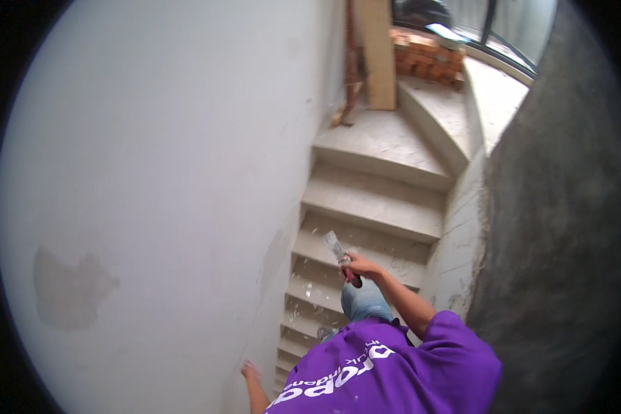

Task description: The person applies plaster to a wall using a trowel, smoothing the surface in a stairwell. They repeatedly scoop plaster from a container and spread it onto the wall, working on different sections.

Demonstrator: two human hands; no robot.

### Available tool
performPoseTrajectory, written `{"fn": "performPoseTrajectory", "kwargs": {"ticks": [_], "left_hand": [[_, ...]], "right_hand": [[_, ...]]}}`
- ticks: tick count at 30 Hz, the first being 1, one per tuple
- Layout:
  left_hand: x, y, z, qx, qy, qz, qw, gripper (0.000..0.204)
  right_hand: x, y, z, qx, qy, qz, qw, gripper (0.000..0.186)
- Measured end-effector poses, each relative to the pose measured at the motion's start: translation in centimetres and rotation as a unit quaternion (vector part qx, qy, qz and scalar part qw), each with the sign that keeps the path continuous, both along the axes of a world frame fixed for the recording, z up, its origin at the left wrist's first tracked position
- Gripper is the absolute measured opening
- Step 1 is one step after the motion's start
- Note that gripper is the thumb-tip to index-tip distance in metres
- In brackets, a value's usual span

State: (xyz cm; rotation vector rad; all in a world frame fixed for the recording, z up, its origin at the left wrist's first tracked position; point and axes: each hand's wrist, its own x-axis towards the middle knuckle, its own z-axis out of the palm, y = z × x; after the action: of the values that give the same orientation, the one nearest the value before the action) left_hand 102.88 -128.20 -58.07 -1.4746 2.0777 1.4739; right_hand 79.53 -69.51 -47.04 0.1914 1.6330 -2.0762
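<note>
My right hand (360, 265) is closed round the dark red handle of a putty knife (334, 244). Its pale, smeared metal blade points up and away, above the stair steps. My left hand (250, 370) is low beside the white wall (159, 172), its fingers at or close to the surface. They look extended, with nothing seen in them, though they are small and a little blurred. A grey patch (69, 290) marks the wall at the left, and a fainter one (274, 259) lies near the stair edge.
Pale concrete stairs (372, 203) turn right, with white specks on several treads. Stacked orange bricks (428, 61) stand at the top beside a leaning wooden board (379, 55). A dark grey wall (559, 241) bounds the right side. Dark-framed glazing (493, 27) is beyond the bricks.
</note>
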Motion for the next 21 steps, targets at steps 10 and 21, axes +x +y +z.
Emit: {"fn": "performPoseTrajectory", "kwargs": {"ticks": [10,21], "left_hand": [[-16.1,22.2,13.0,0.055,-0.015,-0.247,0.967,0.06],[-28.7,28.3,15.8,-0.002,-0.046,-0.581,0.813,0.035]], "right_hand": [[17.3,16.3,-6.5,0.448,-0.251,0.009,0.858,0.033],[6.8,22.5,-9.5,0.412,-0.286,-0.117,0.857,0.041]]}}
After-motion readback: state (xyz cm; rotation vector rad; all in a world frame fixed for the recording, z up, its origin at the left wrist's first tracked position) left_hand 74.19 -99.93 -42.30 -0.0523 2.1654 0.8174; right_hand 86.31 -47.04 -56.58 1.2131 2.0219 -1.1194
